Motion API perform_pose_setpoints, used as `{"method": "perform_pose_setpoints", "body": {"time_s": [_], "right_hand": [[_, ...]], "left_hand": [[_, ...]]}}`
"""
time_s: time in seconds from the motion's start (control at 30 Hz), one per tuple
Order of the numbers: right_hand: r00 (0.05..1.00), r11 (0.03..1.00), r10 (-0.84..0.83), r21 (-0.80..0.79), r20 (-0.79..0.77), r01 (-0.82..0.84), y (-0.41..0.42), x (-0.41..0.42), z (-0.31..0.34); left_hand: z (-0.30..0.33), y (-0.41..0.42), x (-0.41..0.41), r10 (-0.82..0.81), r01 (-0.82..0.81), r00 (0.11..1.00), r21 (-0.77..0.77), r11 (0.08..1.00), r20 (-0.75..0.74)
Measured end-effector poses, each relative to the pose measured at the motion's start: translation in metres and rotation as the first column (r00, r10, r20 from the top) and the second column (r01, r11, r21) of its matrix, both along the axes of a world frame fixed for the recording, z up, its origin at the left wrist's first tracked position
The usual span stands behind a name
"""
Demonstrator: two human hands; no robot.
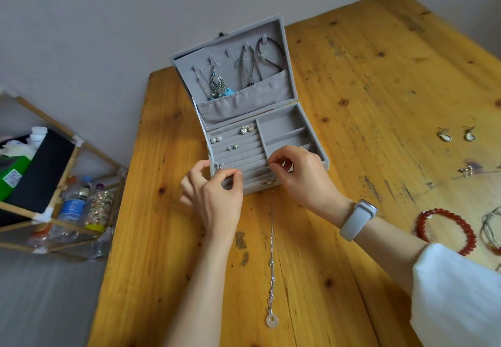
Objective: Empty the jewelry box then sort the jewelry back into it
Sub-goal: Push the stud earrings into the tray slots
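An open grey jewelry box [295, 127] stands on the wooden table [379, 75]. Earrings and necklaces hang inside its lid [233, 73]. Pearl studs [216, 139] and other studs [247, 129] sit in the ring rolls. My left hand [214, 195] hovers at the box's front left corner with thumb and forefinger pinched together beside a small silver stud [219, 166]. My right hand [301, 176] is over the front rolls, fingertips pinching something tiny that I cannot make out. A long silver necklace with a pale ring pendant [271, 319] lies in front of the box.
On the table at the right lie two drop earrings [458, 134], a small pair of studs [466, 170], a red bead bracelet [446, 229] and a cord bracelet [490, 227]. A bamboo shelf [54, 211] with bottles stands left of the table.
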State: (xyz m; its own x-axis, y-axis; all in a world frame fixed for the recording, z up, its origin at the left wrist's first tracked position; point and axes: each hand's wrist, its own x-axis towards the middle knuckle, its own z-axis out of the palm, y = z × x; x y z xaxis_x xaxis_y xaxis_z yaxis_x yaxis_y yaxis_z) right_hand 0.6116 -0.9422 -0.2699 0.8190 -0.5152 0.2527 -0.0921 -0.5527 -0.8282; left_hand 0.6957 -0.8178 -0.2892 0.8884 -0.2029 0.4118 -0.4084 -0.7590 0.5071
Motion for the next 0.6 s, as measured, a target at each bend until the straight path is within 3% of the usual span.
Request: {"method": "perform_pose_setpoints", "body": {"time_s": [0.13, 0.37, 0.6], "right_hand": [[0.999, 0.998, 0.014, -0.056, -0.038, -0.016, 0.0, 0.011, 0.0], [0.981, 0.975, 0.091, -0.185, -0.173, -0.123, 0.006, 0.039, 0.003], [0.962, 0.93, 0.099, -0.319, -0.256, -0.181, 0.009, 0.046, 0.0]], "left_hand": [[-0.007, 0.009, 0.001, -0.094, 0.093, 0.991, 0.012, 0.996, 0.093], [-0.011, 0.013, 0.003, -0.184, 0.194, 0.975, -0.076, 0.978, 0.127], [-0.014, 0.014, 0.001, -0.17, 0.169, 0.974, 0.022, 0.985, 0.15]]}}
